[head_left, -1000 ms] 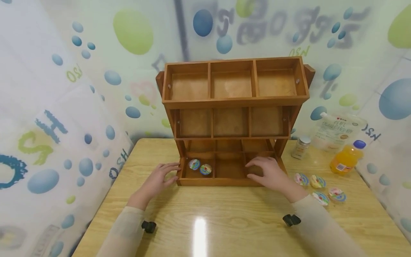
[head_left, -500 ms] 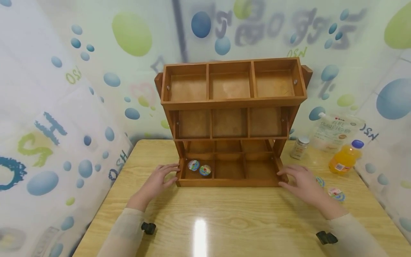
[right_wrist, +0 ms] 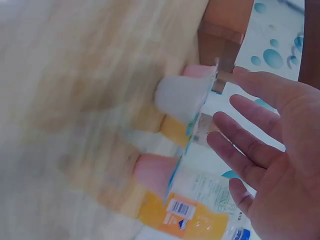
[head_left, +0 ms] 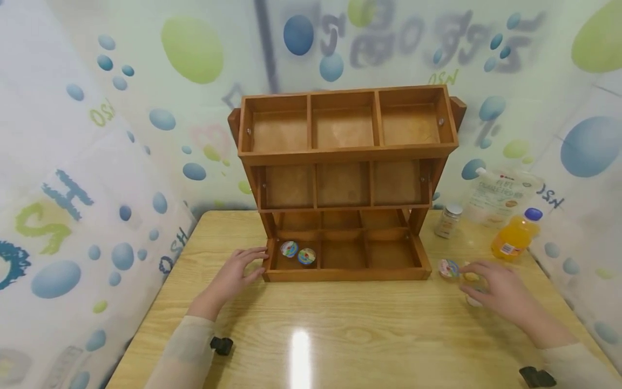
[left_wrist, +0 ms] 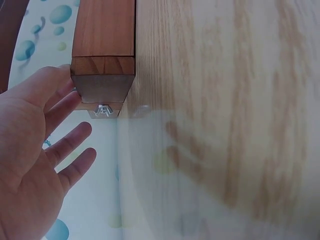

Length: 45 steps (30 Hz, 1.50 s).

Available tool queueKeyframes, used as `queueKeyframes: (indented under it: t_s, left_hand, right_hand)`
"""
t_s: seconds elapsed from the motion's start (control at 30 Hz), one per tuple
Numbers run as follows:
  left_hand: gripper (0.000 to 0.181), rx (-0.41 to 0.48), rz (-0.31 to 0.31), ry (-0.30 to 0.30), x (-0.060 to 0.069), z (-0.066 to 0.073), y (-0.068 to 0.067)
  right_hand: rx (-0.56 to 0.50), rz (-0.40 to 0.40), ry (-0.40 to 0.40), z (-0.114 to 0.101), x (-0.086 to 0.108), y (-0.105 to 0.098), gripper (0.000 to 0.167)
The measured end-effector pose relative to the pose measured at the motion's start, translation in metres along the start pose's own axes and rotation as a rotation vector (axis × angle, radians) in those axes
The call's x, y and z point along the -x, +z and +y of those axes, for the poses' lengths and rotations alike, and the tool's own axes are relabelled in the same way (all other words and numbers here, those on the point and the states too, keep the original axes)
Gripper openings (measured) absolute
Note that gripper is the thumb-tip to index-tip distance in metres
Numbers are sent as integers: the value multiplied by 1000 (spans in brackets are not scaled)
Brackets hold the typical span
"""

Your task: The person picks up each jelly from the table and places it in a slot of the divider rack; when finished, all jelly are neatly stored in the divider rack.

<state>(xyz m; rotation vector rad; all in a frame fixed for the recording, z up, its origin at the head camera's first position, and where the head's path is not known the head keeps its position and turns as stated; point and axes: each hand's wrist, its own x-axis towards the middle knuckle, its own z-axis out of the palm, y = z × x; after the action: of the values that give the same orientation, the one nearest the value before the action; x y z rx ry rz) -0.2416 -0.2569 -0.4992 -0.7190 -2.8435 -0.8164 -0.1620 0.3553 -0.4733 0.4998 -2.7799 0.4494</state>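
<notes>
A three-tier wooden shelf (head_left: 347,275) with compartments stands on the table. My left hand (head_left: 235,276) touches the left end of its bottom tier; in the left wrist view the fingers are loosely extended beside the wooden corner. Two small jelly cups with printed lids, one at the back left (head_left: 289,248) and one nearer (head_left: 306,256), sit in the bottom left compartment. My right hand (head_left: 507,292) is above several more cups right of the shelf, partly hiding them. In the right wrist view its spread fingers hold nothing, close to a white cup (right_wrist: 180,97) and a pink cup (right_wrist: 156,172).
Behind the right-hand cups stand an orange drink bottle (head_left: 515,239) with a blue cap, a small lidded jar (head_left: 448,221) and a pale printed pouch (head_left: 502,195). The wooden table (head_left: 369,329) extends in front of the shelf. Patterned sheeting (head_left: 199,108) surrounds it.
My right hand has moved right, from the bottom right compartment past the shelf's right end to the loose cups. My left hand stays at the left end. The view has shifted slightly.
</notes>
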Motion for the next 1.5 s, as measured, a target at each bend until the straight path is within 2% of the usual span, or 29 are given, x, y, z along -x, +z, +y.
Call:
queueKeyframes:
  t_s: [0.17, 0.23, 0.53, 1.0, 1.2, 1.37, 1.5]
  left_hand:
    - [40, 4, -4, -18, 0, -1, -3]
    - [40, 10, -8, -25, -1, 0, -4]
    - [39, 4, 8, 9, -2, -3, -2]
    - [38, -23, 27, 15, 1, -4, 3]
    - [38, -16, 15, 3, 1, -1, 1]
    - [39, -16, 10, -5, 1, 0, 0]
    - [39, -16, 3, -6, 0, 0, 0]
  right_hand:
    - [-3, -107, 108, 11, 12, -3, 35]
    - [0, -126, 126, 14, 15, -3, 37]
    - [43, -126, 129, 20, 28, -3, 46]
    - [58, -66, 60, 23, 27, 3, 45]
    - [31, -19, 23, 8, 17, -1, 41]
    - [1, -22, -6, -9, -6, -8, 41]
    - [-14, -2, -68, -26, -25, -10, 42]
